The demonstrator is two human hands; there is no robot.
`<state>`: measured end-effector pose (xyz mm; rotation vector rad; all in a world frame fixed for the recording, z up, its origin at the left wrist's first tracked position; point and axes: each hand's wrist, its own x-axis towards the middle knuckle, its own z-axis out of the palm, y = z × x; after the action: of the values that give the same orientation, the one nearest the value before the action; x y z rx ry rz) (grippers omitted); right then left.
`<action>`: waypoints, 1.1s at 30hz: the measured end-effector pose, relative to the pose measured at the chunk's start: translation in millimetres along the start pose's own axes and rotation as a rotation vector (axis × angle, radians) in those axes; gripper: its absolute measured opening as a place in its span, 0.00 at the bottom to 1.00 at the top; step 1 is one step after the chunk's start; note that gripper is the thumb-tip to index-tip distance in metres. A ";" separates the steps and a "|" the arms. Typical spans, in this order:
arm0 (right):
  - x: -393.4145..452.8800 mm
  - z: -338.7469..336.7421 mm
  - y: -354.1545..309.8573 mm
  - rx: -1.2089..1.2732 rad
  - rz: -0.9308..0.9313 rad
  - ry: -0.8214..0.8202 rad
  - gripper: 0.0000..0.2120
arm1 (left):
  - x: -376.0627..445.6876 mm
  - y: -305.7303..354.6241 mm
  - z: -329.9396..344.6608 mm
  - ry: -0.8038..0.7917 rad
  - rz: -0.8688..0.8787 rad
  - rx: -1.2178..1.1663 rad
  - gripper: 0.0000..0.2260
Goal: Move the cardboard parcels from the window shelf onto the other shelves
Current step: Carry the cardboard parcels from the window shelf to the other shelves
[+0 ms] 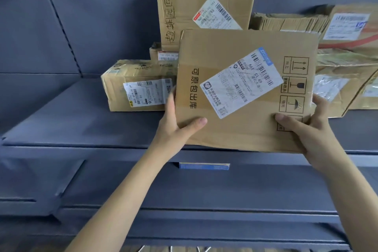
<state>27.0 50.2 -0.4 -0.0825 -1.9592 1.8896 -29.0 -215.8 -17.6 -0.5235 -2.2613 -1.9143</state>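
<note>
I hold a flat cardboard parcel (241, 129) with a white shipping label and black printed characters, tilted up over the front edge of the grey shelf (71, 112). My left hand (176, 127) grips its lower left edge, thumb on the front face. My right hand (306, 135) grips its lower right corner, thumb on the front. Behind it on the shelf stand a tall handwritten box (184, 12), a small taped parcel (133, 86) at the left and a tiny box (161, 54) partly hidden.
More parcels (345, 65) and a stack of flattened cardboard (286, 22) crowd the shelf's right side. The shelf's left part shows bare grey surface. A lower shelf (204, 188) lies below, with a blue-white label (204, 165) under the upper shelf's edge.
</note>
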 end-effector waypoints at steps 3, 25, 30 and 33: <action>-8.6 6.0 3.0 -0.010 -0.056 0.007 0.40 | -2.1 -4.2 -4.5 -0.018 0.054 -0.011 0.41; 155.9 206.8 -46.0 -0.044 -0.419 -0.291 0.43 | 146.1 23.2 -199.3 0.226 0.176 0.093 0.39; 167.3 212.4 -20.5 -0.092 -0.454 -0.266 0.47 | 154.9 -2.7 -192.5 0.219 0.167 0.075 0.41; 170.4 213.4 -16.2 -0.104 -0.483 -0.222 0.46 | 164.5 -8.8 -185.6 0.208 0.178 0.063 0.40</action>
<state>-195.4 -97.2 59.9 0.5440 -1.9877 1.5300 -207.6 -369.0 61.2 -0.4746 -2.0637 -1.7200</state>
